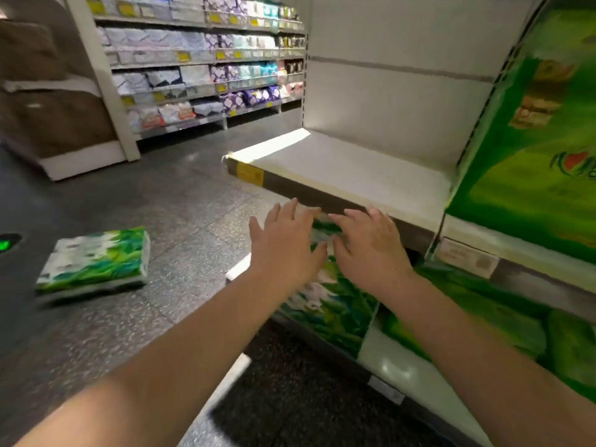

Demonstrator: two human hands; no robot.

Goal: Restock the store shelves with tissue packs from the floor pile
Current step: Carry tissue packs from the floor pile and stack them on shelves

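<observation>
Both my hands reach forward side by side, fingers spread and straight. My left hand (283, 243) and my right hand (367, 246) hover over a green and white tissue pack (332, 304) that lies on the low shelf (396, 366) under the white shelf board (348, 166). Whether the fingers touch the pack I cannot tell, as the view is blurred. Another green and white tissue pack (96, 262) lies flat on the grey floor to the left, apart from both hands.
Large green packs (532, 150) fill the shelf bay at the right, and more green packs (503, 314) sit below them. Across the aisle stands a shelving unit (200, 59) full of white and purple packs. Grey speckled floor (180, 201) lies between.
</observation>
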